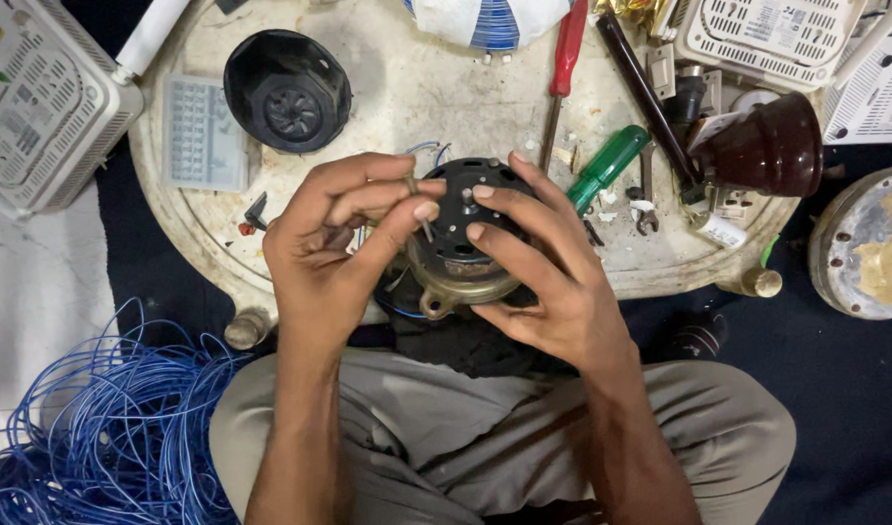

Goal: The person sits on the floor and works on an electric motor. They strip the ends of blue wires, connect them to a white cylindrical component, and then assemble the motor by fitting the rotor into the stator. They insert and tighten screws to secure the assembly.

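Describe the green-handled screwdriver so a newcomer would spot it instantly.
Start at the round white table and look just beyond the right hand. The green-handled screwdriver lies there at a slant. The red-handled screwdriver beside it is longer and thinner; this one is short, stubby and translucent green.

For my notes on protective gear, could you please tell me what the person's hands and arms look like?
Both arms are bare to the frame edge: no sleeves show. The left hand and right hand wear no gloves, rings, watch or bands. The fingers are uncovered, with short nails. Grey-beige trousers cover the lap.
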